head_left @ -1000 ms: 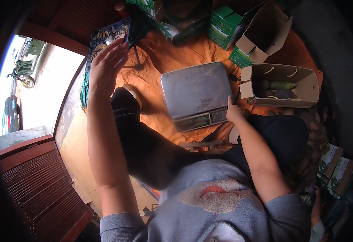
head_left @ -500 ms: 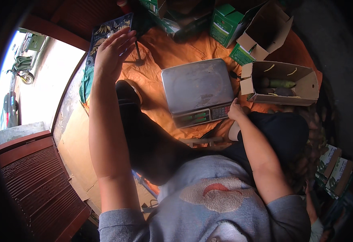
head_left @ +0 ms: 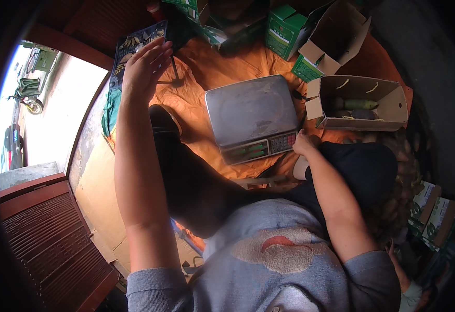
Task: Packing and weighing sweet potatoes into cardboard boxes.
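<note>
A digital weighing scale (head_left: 253,112) with a flat steel pan lies in front of me, its pan bare. Green digits glow on its near-side display, beside a keypad. My right hand (head_left: 303,144) is closed at the scale's near right corner, its curled fingers against the edge by the keypad. My left hand (head_left: 146,65) is raised at the upper left, open, with fingers stretched out and nothing in it. Behind that hand shows a dark panel with a yellow leaf pattern (head_left: 128,46). Right of the scale, an open cardboard box (head_left: 365,124) holds a long green vegetable (head_left: 360,104) and darker roundish pieces.
Orange sheeting (head_left: 201,62) covers the floor under the scale. Green cartons (head_left: 284,34) and an open cardboard box (head_left: 336,39) stand at the back. More cartons (head_left: 438,223) are at the right, near another person's arm (head_left: 400,270). A doorway opens at the left.
The view has shifted slightly, so the scale and boxes sit a little further left. Both my hands keep nearly the same pose. The other person's arm at lower right has moved a little.
</note>
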### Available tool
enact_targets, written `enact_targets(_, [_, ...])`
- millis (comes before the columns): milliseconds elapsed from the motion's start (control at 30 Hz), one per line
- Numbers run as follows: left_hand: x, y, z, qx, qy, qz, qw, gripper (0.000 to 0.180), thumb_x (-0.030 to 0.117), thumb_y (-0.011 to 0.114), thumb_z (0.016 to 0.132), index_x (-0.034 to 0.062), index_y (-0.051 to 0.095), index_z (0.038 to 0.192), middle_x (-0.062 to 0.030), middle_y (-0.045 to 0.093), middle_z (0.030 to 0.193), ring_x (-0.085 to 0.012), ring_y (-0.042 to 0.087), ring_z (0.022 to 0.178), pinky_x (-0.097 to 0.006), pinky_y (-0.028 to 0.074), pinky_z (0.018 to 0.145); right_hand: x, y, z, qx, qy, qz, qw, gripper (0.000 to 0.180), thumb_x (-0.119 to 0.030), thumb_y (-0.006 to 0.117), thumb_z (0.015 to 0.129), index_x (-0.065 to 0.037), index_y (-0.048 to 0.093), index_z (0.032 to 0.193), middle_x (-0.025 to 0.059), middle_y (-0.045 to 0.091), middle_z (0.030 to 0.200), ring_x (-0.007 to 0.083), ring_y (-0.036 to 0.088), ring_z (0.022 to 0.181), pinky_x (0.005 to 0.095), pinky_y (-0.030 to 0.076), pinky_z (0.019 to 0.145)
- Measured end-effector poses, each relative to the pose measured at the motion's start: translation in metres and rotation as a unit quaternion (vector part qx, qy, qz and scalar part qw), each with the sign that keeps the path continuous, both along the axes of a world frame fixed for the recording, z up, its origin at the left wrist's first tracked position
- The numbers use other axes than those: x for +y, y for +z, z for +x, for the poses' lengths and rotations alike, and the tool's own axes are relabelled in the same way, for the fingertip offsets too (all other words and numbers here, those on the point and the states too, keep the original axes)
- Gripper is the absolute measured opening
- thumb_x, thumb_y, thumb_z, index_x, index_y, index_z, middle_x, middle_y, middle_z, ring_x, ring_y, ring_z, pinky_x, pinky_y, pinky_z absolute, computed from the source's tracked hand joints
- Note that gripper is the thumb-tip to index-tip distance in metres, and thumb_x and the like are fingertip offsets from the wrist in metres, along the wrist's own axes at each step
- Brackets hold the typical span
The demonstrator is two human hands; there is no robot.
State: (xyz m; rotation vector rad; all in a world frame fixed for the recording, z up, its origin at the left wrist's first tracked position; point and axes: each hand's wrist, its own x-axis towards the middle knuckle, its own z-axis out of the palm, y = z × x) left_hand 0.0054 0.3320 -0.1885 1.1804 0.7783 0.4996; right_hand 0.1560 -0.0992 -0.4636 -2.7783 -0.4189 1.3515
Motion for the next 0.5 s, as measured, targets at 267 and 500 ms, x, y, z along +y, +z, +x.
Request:
enact_targets(267, [0.0, -0.002, -0.002, 0.004, 0.0, 0.0, 1.0, 0.034, 0.008, 0.055, 0.102, 0.001, 0.058, 0.135, -0.0083, 0.069, 0.123, -0.0166, 0.066, 0.113, -0.027, 0.053, 0.095, -0.001, 0.002, -0.006, -0.031, 0.019, 0.027, 0.999, 0.067, -0.005, 0.052, 0.085, 0.017, 0.027, 0.143, 0.04, 0.055, 0.128, 0.0468, 0.058, 0.12, 0.0473, 0.049, 0.103])
enact_targets(500, [0.0, 0.001, -0.007, 0.008, 0.006, 0.007, 1.0, 0.034, 0.008, 0.052, 0.103, 0.0009, 0.057, 0.135, -0.0091, 0.068, 0.124, -0.0169, 0.065, 0.115, -0.028, 0.053, 0.096, 0.002, -0.017, -0.003, -0.006, 0.031, 0.009, 0.999, 0.07, -0.008, 0.06, 0.086, 0.016, 0.024, 0.141, 0.0363, 0.052, 0.135, 0.0429, 0.056, 0.126, 0.0437, 0.047, 0.106])
